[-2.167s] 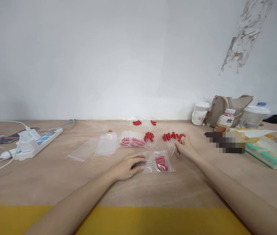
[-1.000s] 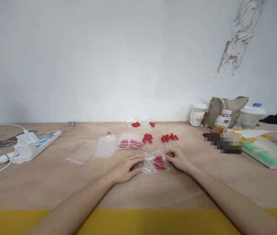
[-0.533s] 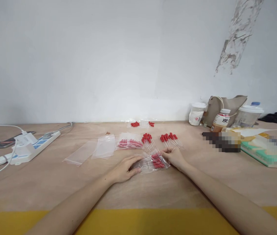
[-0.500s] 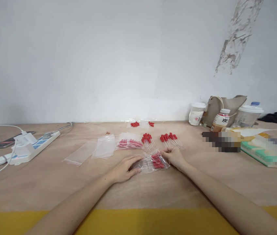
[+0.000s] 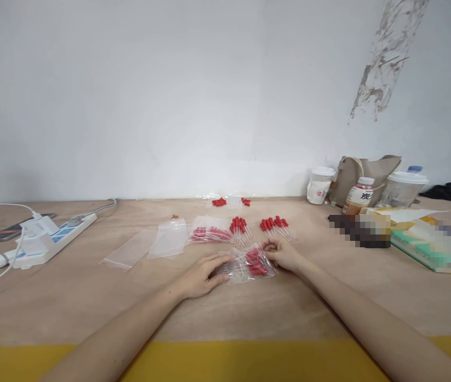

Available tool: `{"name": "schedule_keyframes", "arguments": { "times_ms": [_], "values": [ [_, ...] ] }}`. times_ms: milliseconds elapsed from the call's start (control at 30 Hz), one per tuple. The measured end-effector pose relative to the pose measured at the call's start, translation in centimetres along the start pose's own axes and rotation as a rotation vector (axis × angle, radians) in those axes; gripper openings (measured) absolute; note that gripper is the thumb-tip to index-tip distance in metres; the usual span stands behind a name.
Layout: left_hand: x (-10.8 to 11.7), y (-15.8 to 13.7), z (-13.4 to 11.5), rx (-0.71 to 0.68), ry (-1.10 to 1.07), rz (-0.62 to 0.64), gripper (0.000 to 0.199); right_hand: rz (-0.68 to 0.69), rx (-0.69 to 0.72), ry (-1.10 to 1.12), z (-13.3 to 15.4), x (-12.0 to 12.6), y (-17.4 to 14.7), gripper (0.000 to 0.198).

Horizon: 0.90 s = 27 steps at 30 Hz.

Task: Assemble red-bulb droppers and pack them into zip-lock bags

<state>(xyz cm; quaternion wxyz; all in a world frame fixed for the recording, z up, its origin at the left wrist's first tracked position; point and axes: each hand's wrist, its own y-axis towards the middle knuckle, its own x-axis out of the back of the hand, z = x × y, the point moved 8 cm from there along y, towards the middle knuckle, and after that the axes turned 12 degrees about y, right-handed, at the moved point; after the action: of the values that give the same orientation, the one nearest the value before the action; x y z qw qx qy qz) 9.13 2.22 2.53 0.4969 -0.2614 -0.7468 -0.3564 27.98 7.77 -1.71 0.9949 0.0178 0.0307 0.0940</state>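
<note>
A clear zip-lock bag (image 5: pixel 238 271) lies on the table before me, holding several glass droppers with red rubber bulbs (image 5: pixel 256 262). The bulbs point right and the thin tubes point left. My left hand (image 5: pixel 204 273) grips the bag's left end between its thumb and fingers. At the bag's upper right corner, my right hand (image 5: pixel 281 253) pinches the edge with curled fingers. Just beyond are two loose groups of red-bulbed droppers, one nearer the middle (image 5: pixel 240 228) and one to the right (image 5: pixel 275 225). Beside them on the left rests a stack of filled bags (image 5: pixel 209 233).
Flat clear bags (image 5: pixel 168 239) lie left of the filled ones. A white power strip (image 5: pixel 62 239) with cables is at far left. More red bulbs (image 5: pixel 219 202) lie near the wall. At right stand a paper cup (image 5: pixel 320 185), a bottle (image 5: pixel 358 197) and a beige bag (image 5: pixel 372 167).
My right fingers have curled and shifted slightly at the bag's right edge, and the bag's right end has moved a little left. The left hand has hardly moved.
</note>
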Motion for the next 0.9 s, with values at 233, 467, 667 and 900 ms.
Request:
{"name": "schedule_keyframes", "arguments": {
  "times_ms": [233, 467, 667, 900],
  "values": [
    [0.0, -0.1, -0.1, 0.007, 0.012, 0.018, 0.036, -0.016, 0.072, -0.033, 0.6, 0.2, -0.7, 0.021],
    [0.0, -0.2, -0.1, 0.007, 0.045, 0.000, 0.038, 0.075, 0.107, -0.190, 0.2, -0.8, -1.1, 0.031],
    [-0.1, -0.1, -0.2, -0.016, 0.068, 0.012, 0.037, 0.186, 0.092, -0.153, 0.7, -2.0, -1.4, 0.024],
    [-0.4, 0.0, -0.3, -0.029, 0.084, 0.073, 0.037, -0.167, -0.140, -0.165, 0.1, 1.5, -1.8, 0.026]
  ]
}}
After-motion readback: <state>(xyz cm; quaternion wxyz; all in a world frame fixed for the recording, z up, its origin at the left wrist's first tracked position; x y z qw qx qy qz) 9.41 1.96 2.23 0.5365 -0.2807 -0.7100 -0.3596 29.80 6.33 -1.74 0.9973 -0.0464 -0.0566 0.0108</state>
